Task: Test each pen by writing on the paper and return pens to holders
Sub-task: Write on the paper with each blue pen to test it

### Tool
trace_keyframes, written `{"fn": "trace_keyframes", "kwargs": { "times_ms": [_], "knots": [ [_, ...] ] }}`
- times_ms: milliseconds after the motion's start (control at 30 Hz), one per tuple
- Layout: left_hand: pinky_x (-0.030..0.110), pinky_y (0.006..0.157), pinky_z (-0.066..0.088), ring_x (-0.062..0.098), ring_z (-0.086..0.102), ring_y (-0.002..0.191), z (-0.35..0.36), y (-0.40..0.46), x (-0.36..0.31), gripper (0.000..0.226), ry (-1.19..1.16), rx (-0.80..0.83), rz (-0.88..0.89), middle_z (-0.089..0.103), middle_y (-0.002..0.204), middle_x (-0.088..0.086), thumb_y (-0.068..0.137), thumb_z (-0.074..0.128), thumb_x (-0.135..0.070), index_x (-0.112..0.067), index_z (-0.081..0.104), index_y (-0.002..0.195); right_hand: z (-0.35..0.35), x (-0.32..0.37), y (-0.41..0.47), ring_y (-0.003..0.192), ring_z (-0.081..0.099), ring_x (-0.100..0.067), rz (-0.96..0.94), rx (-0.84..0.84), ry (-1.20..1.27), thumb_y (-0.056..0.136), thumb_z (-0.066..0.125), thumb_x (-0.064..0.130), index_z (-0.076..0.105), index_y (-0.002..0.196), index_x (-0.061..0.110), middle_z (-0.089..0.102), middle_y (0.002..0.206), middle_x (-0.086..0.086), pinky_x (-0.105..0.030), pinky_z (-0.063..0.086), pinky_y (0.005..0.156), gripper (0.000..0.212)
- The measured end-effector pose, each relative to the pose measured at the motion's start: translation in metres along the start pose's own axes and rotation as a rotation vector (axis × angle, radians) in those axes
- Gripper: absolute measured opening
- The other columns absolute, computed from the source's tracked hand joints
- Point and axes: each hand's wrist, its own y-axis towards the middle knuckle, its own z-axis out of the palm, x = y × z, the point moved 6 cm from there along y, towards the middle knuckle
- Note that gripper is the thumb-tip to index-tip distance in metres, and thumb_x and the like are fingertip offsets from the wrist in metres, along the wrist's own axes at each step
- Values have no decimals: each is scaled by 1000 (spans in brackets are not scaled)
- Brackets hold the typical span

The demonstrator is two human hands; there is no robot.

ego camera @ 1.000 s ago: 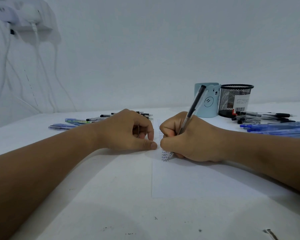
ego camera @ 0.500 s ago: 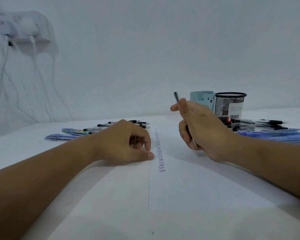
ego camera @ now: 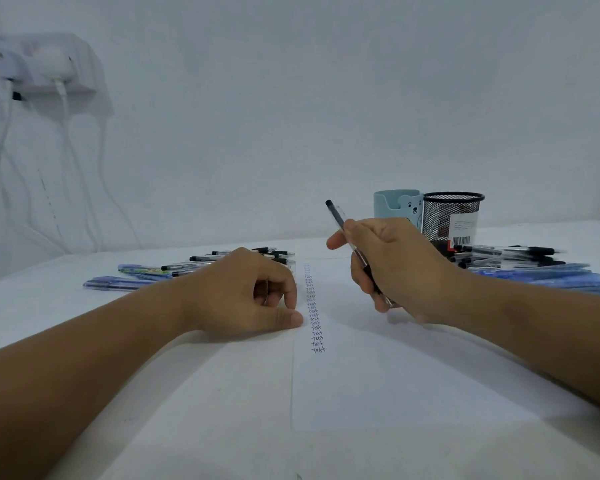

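The right hand (ego camera: 395, 268) curls its fingers around a slim, clear-barrelled pen (ego camera: 340, 223) with a black cap end, holding it tilted above the smooth white paper (ego camera: 378, 382), tip off the sheet. The left hand (ego camera: 243, 296) rests on the table (ego camera: 153, 393) at the paper's left edge, fingers loosely curled, holding nothing. A column of small handwritten words (ego camera: 314, 306) runs between the hands. Behind the right hand stand a glossy light-blue cup holder (ego camera: 397, 209) and a black wire-mesh cylinder holder (ego camera: 452, 216).
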Motion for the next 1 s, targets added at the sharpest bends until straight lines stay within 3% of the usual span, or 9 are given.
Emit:
{"fn": "trace_keyframes", "kwargs": {
  "times_ms": [100, 233, 300, 367, 433, 533, 633, 833, 1000],
  "knots": [
    [16, 57, 41, 6, 49, 58, 0, 0, -1, 17, 38, -27, -1, 62, 67, -4, 81, 82, -39, -25, 72, 79, -1, 7, 2, 32, 44, -21, -32, 15, 26, 108, 41, 36, 69, 100, 18, 55, 53, -4, -19, 30, 37, 34],
    [15, 54, 36, 7, 48, 56, 0, 2, -6, 25, 107, -203, 11, 57, 60, -7, 87, 74, -40, -24, 68, 70, -17, 19, 9, 40, 55, -24, -103, -15, -2, 104, 51, 32, 73, 100, 19, 55, 73, -6, -28, 42, 41, 26],
    [15, 54, 35, 8, 48, 56, 1, 4, -11, 29, 161, -320, 31, 53, 57, -7, 89, 71, -37, -23, 62, 64, -34, 22, 14, 52, 64, -21, -134, -35, -186, 102, 56, 33, 76, 98, 23, 57, 72, -7, -34, 51, 55, 22],
    [14, 55, 36, 9, 50, 58, 2, 4, -16, 33, 188, -396, 55, 52, 56, -8, 88, 71, -34, -24, 57, 60, -54, 21, 22, 61, 68, -12, -146, -6, -470, 98, 62, 33, 76, 98, 24, 63, 67, 3, -35, 57, 67, 17],
    [14, 56, 37, 10, 50, 60, 5, 4, -18, 32, 198, -397, 78, 54, 59, -7, 87, 71, -34, -25, 55, 60, -79, 15, 31, 57, 63, -2, -106, 42, -697, 96, 65, 27, 73, 98, 30, 67, 65, 15, -21, 53, 61, 9],
    [15, 58, 38, 13, 53, 65, 5, 3, -16, 28, 230, -374, 103, 57, 64, -7, 85, 71, -36, -28, 58, 62, -119, -2, 42, 68, 59, 0, -33, 77, -958, 93, 68, 17, 73, 97, 30, 67, 77, 16, -15, 40, 60, 15],
    [15, 55, 38, 14, 54, 64, 4, 4, -12, 25, 249, -372, 122, 59, 65, -8, 84, 76, -32, -30, 61, 64, -154, -26, 46, 77, 64, -6, 52, 74, -1003, 88, 73, 9, 76, 93, 24, 73, 88, 8, -21, 47, 69, 15],
    [15, 53, 38, 9, 53, 58, 5, 7, -6, 18, 297, -397, 119, 59, 62, -11, 78, 82, -32, -35, 65, 72, -185, -44, 46, 81, 65, -13, 106, 22, -1023, 85, 72, 4, 71, 80, 32, 71, 82, 7, -27, 51, 75, 28],
    [14, 50, 36, 6, 49, 52, 3, 6, -6, 17, 292, -402, 97, 57, 59, -12, 78, 82, -29, -33, 66, 73, -188, -50, 45, 79, 61, -13, 127, -5, -1026, 79, 77, 5, 71, 85, 28, 68, 86, 5, -24, 46, 67, 24]
  ]
}}
